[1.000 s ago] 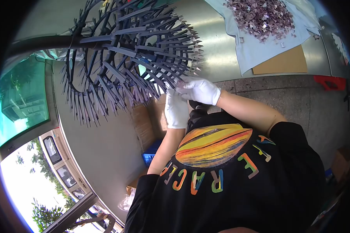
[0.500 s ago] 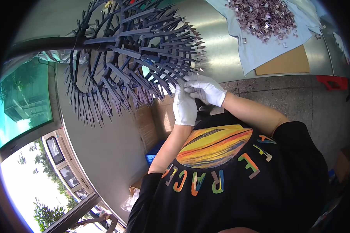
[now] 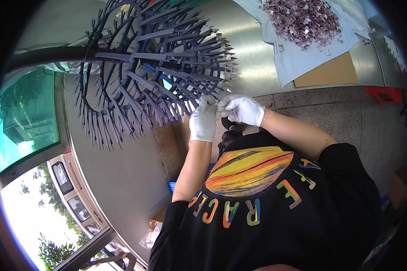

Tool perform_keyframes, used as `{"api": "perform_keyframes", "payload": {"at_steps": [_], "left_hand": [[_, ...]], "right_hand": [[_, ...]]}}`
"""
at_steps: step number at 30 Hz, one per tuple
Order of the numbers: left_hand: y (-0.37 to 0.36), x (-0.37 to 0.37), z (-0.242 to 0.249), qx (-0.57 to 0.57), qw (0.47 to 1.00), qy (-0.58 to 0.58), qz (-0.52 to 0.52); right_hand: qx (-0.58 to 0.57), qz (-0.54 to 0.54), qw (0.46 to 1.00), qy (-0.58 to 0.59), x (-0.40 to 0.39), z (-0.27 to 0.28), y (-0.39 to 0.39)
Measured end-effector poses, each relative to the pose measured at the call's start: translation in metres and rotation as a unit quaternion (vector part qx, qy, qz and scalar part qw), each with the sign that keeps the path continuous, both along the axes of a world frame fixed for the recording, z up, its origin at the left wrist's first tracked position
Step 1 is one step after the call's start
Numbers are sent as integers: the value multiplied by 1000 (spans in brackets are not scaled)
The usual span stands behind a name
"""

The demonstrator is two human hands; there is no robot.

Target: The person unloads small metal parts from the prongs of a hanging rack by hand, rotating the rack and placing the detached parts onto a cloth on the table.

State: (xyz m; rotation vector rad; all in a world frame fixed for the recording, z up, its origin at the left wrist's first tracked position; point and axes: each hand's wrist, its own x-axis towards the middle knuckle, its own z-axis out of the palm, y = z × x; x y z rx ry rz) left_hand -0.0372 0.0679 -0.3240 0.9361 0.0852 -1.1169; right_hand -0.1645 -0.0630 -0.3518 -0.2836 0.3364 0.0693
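A dark rack [image 3: 142, 57] with rings of flat prongs fills the upper left, borne on a thick dark bar [image 3: 49, 57]. My left hand [image 3: 203, 121], in a white glove, is at the lower right prong tips with its fingers pinched together. Close to its right, my right hand [image 3: 244, 110], also gloved in white, has curled fingers pressed together near the same tips. Whatever either hand pinches is too small or hidden to make out. Small shiny pieces sit on several prong tips at the rack's right side.
A pile of small purplish-brown shiny pieces [image 3: 303, 22] lies on a light blue cloth [image 3: 287, 63] over a metal table [image 3: 248, 54]. A cardboard sheet [image 3: 328, 72] shows beneath the cloth. A red object [image 3: 383, 95] is at the right. Windows are at the left.
My left hand has moved left and tilted, away from my right hand, so a gap shows between them. My right hand has dropped slightly.
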Motion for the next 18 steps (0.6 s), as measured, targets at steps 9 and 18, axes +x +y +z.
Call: {"api": "perform_keyframes", "payload": {"at_steps": [9, 18], "left_hand": [[5, -36, 31, -17, 995, 9, 98], [-26, -28, 12, 124, 986, -21, 109]], "right_hand": [[-19, -71, 997, -1, 20, 29, 13], [-114, 2, 992, 54, 26, 12, 9]]}}
